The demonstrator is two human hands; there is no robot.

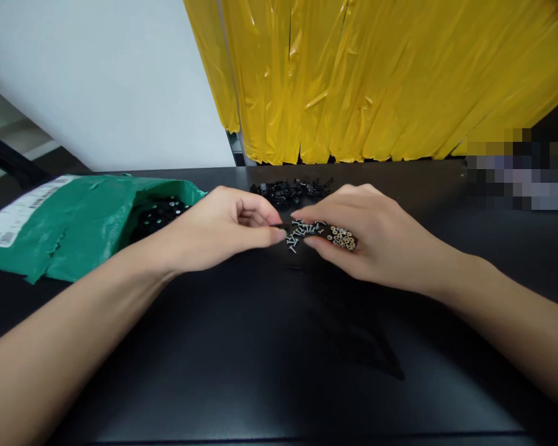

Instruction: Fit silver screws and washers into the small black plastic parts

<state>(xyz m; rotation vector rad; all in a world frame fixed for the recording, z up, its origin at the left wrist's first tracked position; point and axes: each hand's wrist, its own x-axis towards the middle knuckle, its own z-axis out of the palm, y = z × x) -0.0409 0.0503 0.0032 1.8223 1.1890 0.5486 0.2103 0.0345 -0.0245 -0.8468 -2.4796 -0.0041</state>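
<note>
Carefully, I keep my left hand [227, 226] pinching one small black part [279, 227] while my right hand [358, 238] fingers, curled together, pick a screw [294, 240].

Pretty bright, even light from above; soft shadow under the right hand [376, 238] on the black table [260, 347] (pixelated patch at right edge), edges stretched.

On the counter [260, 371], a bag [74, 217] lies at the left of the frame with small parts [160, 214] in its mouth. At centre, the left hand [223, 226] and right hand [372, 238] meet over scattered screws [300, 234] and nuts [343, 238]. Behind them lies another pile of parts [291, 189]; plastic strips [376, 80] hang in the upper right.
</note>
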